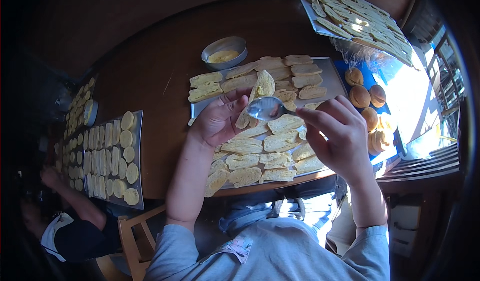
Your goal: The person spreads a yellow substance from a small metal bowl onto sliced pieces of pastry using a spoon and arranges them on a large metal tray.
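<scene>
My left hand [221,118] holds a long bread slice [264,84] tilted upright, with yellowish spread on its upper part. In my right hand [333,131] is a metal spoon [267,108], its bowl close in front of the slice; whether they touch I cannot tell. Beneath both hands lies a metal tray [333,71] covered in rows of bread slices [281,140]. Some slices at its left end look yellower. Beyond the tray's far edge stands a round metal bowl [240,58] with a yellow spread [223,56] in it.
Whole bread rolls [360,96] lie on a blue surface [343,69] at right. A raised tray of slices [326,28] is at upper right. To the left are another tray [138,149] of bread pieces, a second bowl [92,113], a wooden chair [131,239] and a co-worker's arm [80,202].
</scene>
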The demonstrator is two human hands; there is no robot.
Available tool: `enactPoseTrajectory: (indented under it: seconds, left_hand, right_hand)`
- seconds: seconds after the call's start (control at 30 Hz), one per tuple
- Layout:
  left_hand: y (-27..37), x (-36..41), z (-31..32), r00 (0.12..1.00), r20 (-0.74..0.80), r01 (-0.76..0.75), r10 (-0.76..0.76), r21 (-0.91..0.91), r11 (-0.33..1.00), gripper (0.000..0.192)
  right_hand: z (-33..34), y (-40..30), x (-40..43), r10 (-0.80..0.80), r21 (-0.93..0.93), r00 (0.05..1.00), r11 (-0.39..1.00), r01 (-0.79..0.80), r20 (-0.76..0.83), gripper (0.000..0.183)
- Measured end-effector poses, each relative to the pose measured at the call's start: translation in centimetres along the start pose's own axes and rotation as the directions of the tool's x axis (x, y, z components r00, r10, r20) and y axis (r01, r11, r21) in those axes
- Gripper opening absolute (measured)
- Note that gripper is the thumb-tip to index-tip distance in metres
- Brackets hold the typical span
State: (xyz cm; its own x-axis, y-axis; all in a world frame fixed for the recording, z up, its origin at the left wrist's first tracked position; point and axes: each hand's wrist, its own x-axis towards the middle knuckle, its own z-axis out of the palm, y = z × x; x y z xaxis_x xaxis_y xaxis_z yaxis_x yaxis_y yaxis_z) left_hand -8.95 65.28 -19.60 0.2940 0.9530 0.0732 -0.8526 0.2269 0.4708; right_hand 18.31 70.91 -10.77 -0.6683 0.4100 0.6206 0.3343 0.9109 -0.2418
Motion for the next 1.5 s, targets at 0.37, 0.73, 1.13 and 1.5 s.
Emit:
enactPoseTrajectory:
  seconds: [0.37, 0.73, 1.13, 1.5]
  left_hand:
    - [0.0, -0.2, 1.3, 0.998, 0.052, -0.036, 0.033, 0.061, 0.998, 0.033]
    - [0.5, -0.2, 0.8, 0.999, -0.027, -0.025, 0.027, 0.064, 0.998, 0.035]
    - [0.8, -0.1, 0.8, 0.996, -0.039, -0.071, 0.075, 0.088, 0.994, 0.036]
    - [2.3, -0.2, -0.4, 0.993, -0.076, -0.079, 0.087, 0.107, 0.991, 0.036]
  right_hand:
    - [1.1, 0.2, 0.1, 0.016, 0.027, 1.0, 1.0, -0.015, -0.017, 0.028]
    - [2.1, -0.9, -0.7, 0.165, 0.112, 0.986, 0.98, -0.166, 0.019, 0.026]
    - [1.8, -1.7, -0.7, 0.192, 0.266, 0.972, 0.938, -0.222, 0.136, 0.026]
    - [2.4, -0.3, 0.2, 0.236, 0.565, 0.932, 0.744, -0.356, 0.276, 0.022]
